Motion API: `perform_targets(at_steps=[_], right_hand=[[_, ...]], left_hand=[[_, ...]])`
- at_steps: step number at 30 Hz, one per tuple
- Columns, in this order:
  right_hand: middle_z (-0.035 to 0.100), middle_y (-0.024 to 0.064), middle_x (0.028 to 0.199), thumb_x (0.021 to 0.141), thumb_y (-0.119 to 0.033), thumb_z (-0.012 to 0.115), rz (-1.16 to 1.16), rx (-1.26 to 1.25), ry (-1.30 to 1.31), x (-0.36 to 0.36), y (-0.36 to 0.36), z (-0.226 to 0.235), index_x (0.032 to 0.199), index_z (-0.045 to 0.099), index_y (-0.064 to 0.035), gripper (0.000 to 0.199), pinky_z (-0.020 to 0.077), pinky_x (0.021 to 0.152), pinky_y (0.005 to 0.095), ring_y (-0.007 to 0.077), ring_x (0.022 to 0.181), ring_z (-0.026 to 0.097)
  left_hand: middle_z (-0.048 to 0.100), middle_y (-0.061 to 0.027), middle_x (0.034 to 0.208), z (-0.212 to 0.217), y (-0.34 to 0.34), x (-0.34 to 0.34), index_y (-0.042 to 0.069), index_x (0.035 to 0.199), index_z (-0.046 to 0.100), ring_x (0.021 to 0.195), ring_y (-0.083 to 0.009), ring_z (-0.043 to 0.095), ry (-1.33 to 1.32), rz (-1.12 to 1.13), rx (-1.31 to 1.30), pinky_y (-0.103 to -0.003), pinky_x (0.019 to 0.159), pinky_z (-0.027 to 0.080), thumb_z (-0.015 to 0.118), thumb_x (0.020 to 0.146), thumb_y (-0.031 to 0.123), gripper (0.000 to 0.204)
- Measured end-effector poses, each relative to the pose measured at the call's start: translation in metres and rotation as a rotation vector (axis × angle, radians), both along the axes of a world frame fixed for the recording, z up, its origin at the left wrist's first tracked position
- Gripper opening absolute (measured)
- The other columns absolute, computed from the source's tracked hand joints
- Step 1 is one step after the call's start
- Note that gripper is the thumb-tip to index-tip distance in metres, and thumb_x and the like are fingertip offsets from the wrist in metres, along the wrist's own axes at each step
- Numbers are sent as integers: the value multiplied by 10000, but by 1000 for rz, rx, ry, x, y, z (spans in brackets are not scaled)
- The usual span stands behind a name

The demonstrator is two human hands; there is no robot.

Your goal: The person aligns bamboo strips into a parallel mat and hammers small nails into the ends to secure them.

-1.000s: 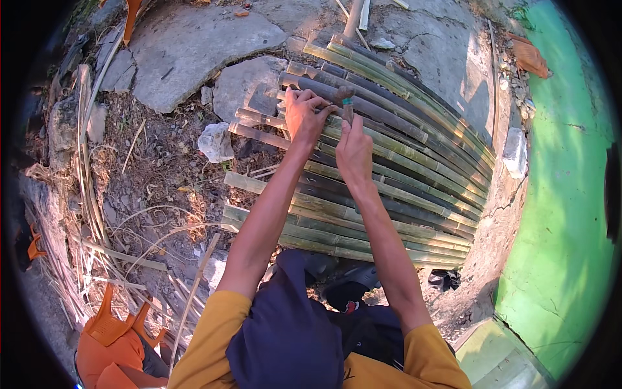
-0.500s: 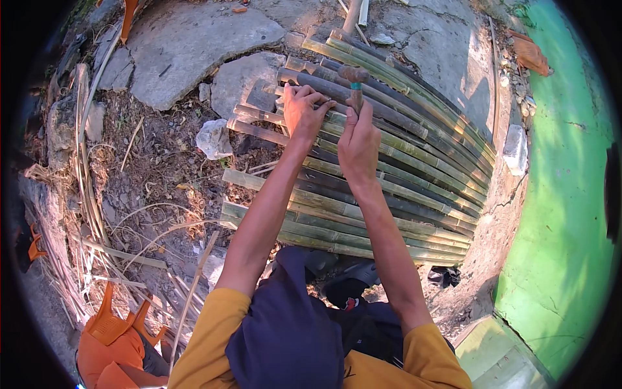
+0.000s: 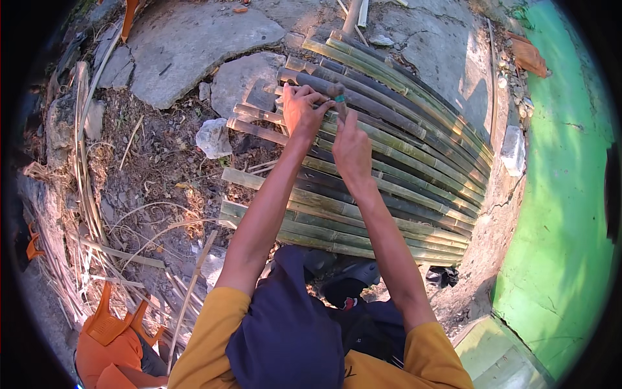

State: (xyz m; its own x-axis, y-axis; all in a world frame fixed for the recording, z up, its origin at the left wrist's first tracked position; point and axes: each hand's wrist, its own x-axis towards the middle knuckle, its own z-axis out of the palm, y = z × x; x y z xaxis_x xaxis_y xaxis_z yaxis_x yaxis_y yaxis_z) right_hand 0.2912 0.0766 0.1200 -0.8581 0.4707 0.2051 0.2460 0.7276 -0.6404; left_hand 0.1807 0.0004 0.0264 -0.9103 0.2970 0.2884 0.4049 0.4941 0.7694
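Note:
Several green and brown bamboo poles (image 3: pixel 405 155) lie side by side, fanning out toward the left. My left hand (image 3: pixel 302 111) rests on the upper poles near their left ends. Its thumb and fingers are pinched together, and whatever they hold is too small to make out. My right hand (image 3: pixel 353 149) is wrapped round the handle of a hammer (image 3: pixel 340 104) with a teal band below its head. The hammer head is down beside the left fingertips, close over the poles. Contact with anything under it cannot be made out.
A pale rock (image 3: pixel 214 139) sits left of the poles, with a broken concrete slab (image 3: pixel 194 52) beyond. Thin bamboo strips (image 3: pixel 87 188) litter the left side. An orange plastic chair (image 3: pixel 107 321) is at lower left. A white block (image 3: pixel 513 150) stands by the green surface (image 3: pixel 564 194).
My right hand has brought the hammer down and leftward, from raised above the poles to beside my left fingertips. The left hand keeps its place.

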Motion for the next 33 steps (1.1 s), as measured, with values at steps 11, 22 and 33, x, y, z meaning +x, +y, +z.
perform_targets(at_steps=[11, 22, 33], right_hand=[[657, 349, 745, 1086, -164, 530, -3, 0, -261, 2, -4, -6, 1116, 495, 16, 185, 470, 606, 657, 571, 748, 662], [660, 344, 773, 1093, -179, 535, -50, -113, 76, -2, -3, -6, 1115, 495, 9, 193, 444, 608, 651, 562, 767, 663], [670, 343, 776, 1085, -164, 536, -46, 3, -357, 4, 0, -26, 1116, 483, 27, 201, 481, 621, 633, 555, 799, 684]], left_hand=[[667, -15, 825, 4, -1, -1, 103, 793, 820, 962, -270, 575, 5, 4, -4, -570, 1241, 291, 914, 743, 265, 195], [662, -14, 823, -1, -2, -2, 108, 784, 820, 953, -264, 577, 5, 4, -2, -569, 1248, 280, 916, 740, 258, 183], [663, -17, 842, 4, 4, -2, 101, 805, 820, 973, -269, 570, -7, -13, 21, -564, 1254, 271, 918, 729, 247, 192]])
